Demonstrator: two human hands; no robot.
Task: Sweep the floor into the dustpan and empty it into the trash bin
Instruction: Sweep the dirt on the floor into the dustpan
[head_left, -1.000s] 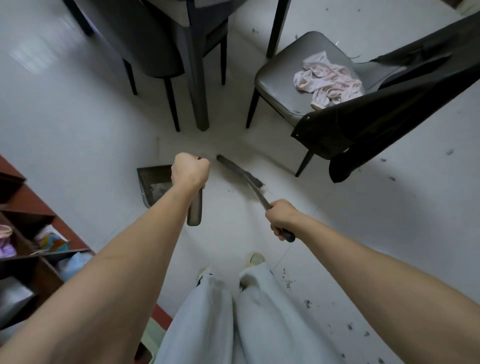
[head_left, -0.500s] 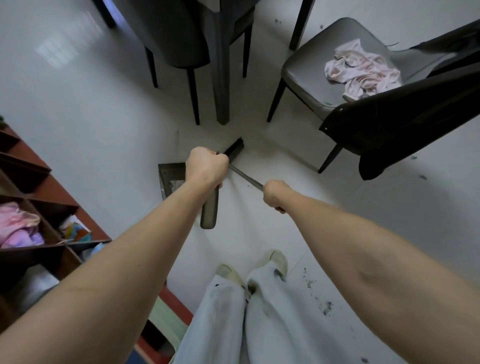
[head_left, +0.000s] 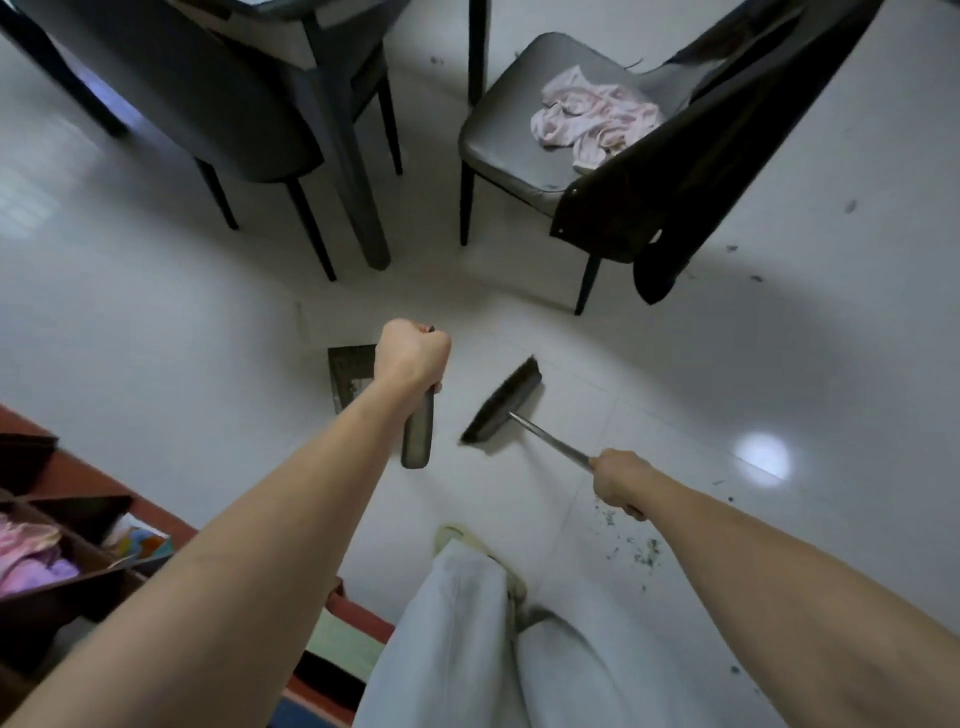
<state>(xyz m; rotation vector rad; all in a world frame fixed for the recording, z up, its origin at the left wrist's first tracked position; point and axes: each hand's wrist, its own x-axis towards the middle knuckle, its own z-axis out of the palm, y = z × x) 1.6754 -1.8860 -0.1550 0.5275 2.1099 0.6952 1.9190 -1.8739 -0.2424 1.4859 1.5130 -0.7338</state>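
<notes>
- Looking down from the head camera, a person stood on a white floor (head_left: 156, 322) in pale trousers (head_left: 467, 649).
- The left hand (head_left: 411, 358) was curled in a tight fist around the upright handle (head_left: 418, 436) of the dustpan (head_left: 349, 375).
- The dustpan sat on the floor just past that hand, and some grey dirt lay inside it.
- The right hand (head_left: 619, 480) was wrapped tight around the thin metal stick of the broom (head_left: 503, 402).
- The broom head was just to the right of the dustpan and did not touch it.
- Small dark crumbs (head_left: 631, 545) lay on the floor near the right arm.
- A grey chair (head_left: 511, 150) stood behind, with a pink cloth (head_left: 597, 117) on its seat and a black jacket (head_left: 691, 171) hung on its back.
- A brown shelf (head_left: 78, 525) was at the left.
</notes>
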